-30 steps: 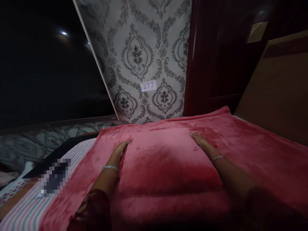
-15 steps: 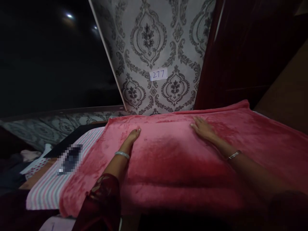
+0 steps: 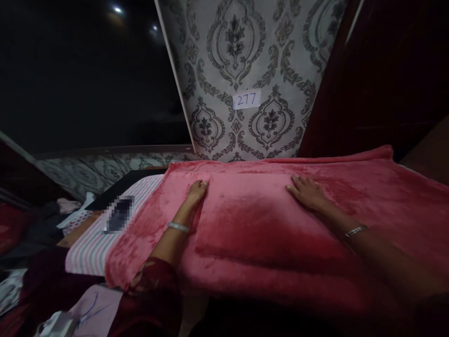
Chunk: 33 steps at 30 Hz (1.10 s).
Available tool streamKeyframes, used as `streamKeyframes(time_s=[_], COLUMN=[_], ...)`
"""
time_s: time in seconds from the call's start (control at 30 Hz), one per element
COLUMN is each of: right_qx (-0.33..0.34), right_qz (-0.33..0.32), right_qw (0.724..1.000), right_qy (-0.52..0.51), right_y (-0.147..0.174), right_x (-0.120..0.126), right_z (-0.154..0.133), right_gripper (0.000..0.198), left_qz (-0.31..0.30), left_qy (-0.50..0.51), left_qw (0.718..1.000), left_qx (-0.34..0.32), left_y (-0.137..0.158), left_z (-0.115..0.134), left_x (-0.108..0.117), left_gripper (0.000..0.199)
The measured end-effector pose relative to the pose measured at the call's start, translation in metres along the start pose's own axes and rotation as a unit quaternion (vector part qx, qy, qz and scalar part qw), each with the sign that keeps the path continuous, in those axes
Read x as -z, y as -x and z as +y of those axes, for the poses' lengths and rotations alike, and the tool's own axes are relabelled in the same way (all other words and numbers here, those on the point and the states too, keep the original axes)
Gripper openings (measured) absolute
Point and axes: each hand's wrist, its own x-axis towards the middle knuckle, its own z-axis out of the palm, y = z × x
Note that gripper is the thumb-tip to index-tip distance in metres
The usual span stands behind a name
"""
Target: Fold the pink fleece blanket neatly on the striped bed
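Note:
A pinkish-red plush cloth (image 3: 147, 229) is spread over a striped padded board. On its middle lies a flat rectangular plush piece (image 3: 245, 220) of the same colour, perhaps a fold of it. My left hand (image 3: 198, 191) rests at the upper left edge of this rectangle, fingers forward and partly foreshortened, a bangle at the wrist. My right hand (image 3: 308, 193) lies flat on the rectangle's upper right part with its fingers spread. Neither hand visibly grips the cloth. Where the rectangle ends beneath my right forearm is hard to see.
The striped board (image 3: 87, 250) shows at the left, with a pixelated dark object (image 3: 119, 215) on it. Behind stand a large black screen (image 3: 91, 84), patterned wallpaper with a paper label (image 3: 247, 99) and a dark red panel (image 3: 379, 79). A white device (image 3: 59, 324) sits at lower left.
The camera view has shifted, so the scene sits further right and more shows at lower left. Both hands stay on the cloth; the right hand's fingers lie nearer the rectangle's upper right corner.

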Motion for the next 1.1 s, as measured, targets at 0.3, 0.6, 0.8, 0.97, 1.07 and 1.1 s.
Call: streamKeyframes(time_s=[0.3, 0.6, 0.8, 0.97, 1.07, 1.1], right_qx=[0.305, 0.217, 0.202, 0.119, 0.104, 0.096], right_qz=[-0.069, -0.081, -0.049, -0.135, -0.173, -0.174], right_qw=[0.921, 0.947, 0.93, 0.854, 0.814, 0.805], right_qy=[-0.232, -0.221, -0.302, -0.488, -0.544, -0.559], right_y=[0.011, 0.042, 0.047, 0.037, 0.035, 0.035], right_x=[-0.003, -0.048, -0.055, -0.055, -0.052, -0.051], right_z=[-0.165, -0.214, -0.213, -0.207, -0.201, -0.199], right_gripper=[0.027, 0.014, 0.012, 0.013, 0.026, 0.03], left_qz=[0.122, 0.024, 0.027, 0.034, 0.033, 0.033], left_qy=[-0.171, -0.01, 0.075, 0.104, 0.127, 0.132], left_qw=[0.965, 0.999, 0.997, 0.994, 0.991, 0.99], left_qx=[-0.157, -0.032, -0.02, -0.023, -0.02, -0.019], left_y=[0.118, 0.133, 0.14, 0.14, 0.14, 0.14], left_z=[-0.027, -0.053, -0.058, -0.061, -0.063, -0.064], left_x=[0.007, 0.011, 0.01, 0.008, 0.008, 0.008], left_gripper=[0.019, 0.041, 0.04, 0.041, 0.043, 0.044])
